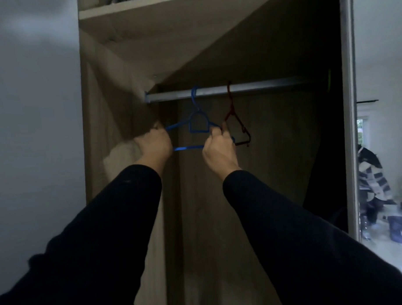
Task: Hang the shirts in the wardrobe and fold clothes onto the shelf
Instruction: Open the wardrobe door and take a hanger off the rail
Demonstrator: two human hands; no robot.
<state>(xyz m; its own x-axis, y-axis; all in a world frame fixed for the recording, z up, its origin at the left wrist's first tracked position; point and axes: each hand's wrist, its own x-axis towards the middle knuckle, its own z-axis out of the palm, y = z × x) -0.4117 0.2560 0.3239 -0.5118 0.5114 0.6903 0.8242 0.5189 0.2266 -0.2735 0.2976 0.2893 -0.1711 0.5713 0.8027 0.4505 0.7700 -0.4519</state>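
A blue plastic hanger [198, 124] hangs by its hook on the metal rail [261, 87] inside the wardrobe. My left hand [153, 146] is closed around the hanger's left arm end. My right hand [218, 149] grips its right shoulder and hides that corner. A red hanger [236, 126] hangs on the same rail just right of the blue one, close behind my right fingers. No shirt is on either hanger. A pale patch [119, 155] shows beside my left hand; I cannot tell if it is cloth.
A wooden shelf [145, 8] sits above the rail with dark items on it. The wardrobe's left wall [96, 110] is close to my left hand. A door frame [348, 101] bounds the right side. Beyond it are a person in a striped top [372, 180] and a dark bucket [401, 229].
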